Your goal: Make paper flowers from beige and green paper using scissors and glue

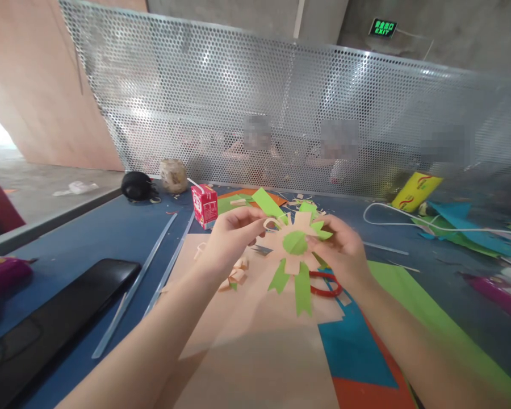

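A paper flower (290, 262) with beige petals, a round green centre and green strips sticking out is held up over a beige sheet (238, 352). My right hand (340, 245) grips it by its right side, thumb in front near the green centre. At its upper left, my left hand (238, 230) is closed, thumb and finger pinching the end of a beige paper petal (272, 222) that bends into a loop. Behind and below the flower lie scissors with a red handle (330, 285). Small folded beige paper pieces (237, 275) rest on the sheet by my left wrist.
Clear glue sticks (138, 284) and a black phone-like slab (59, 329) lie at left. A red drink carton (204, 205) with a straw stands behind. Green (426, 318) and blue paper (357, 352) spread right. A white cable (409, 226) crosses near a yellow tube (416, 192).
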A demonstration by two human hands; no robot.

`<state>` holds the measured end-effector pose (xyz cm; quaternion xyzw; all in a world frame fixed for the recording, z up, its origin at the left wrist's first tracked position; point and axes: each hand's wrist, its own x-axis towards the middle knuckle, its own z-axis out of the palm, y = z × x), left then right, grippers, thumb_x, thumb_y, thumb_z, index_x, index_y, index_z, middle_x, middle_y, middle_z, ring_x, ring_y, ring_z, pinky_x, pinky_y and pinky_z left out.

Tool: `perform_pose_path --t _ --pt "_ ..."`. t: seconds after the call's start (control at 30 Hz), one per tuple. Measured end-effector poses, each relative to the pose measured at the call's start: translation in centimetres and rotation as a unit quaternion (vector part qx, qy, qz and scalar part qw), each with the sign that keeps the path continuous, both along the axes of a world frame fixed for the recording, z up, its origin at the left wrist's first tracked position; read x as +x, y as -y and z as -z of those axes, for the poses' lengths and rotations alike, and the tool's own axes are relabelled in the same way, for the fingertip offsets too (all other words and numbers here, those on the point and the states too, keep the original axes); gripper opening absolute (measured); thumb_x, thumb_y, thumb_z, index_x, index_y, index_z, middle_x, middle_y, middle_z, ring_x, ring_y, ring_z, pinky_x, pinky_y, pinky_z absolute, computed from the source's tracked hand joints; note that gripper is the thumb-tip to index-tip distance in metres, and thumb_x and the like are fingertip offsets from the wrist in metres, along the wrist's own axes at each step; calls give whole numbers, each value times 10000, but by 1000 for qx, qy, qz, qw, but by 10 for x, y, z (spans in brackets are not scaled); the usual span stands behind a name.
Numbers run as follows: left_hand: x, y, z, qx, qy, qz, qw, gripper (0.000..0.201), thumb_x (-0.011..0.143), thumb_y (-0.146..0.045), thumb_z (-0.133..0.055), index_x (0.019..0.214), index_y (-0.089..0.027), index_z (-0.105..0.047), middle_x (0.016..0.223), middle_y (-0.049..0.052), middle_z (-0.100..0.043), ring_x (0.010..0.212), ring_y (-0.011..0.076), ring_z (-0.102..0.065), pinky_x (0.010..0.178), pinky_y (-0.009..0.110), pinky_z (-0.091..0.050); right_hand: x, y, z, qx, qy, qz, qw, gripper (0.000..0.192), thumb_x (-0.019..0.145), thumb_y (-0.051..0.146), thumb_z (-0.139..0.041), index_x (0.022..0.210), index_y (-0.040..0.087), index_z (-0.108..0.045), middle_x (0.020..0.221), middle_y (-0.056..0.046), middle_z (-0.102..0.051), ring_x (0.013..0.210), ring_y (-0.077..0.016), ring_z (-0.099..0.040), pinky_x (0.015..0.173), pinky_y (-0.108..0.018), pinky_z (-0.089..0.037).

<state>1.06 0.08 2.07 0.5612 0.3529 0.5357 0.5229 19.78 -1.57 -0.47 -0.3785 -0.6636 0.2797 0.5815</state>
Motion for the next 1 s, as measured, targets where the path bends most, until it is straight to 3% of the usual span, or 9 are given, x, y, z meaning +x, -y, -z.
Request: perform_pose_path --t 1.0 --pt "1 3 0 -42 53 65 996 49 674 -226 -605 670 -182 -585 665 -17 -593 559 55 -495 489 169 -356 0 3 -2 18 27 10 999 121 727 165 -563 827 232 -554 773 8 -565 698 -117 -556 570 -213 -474"
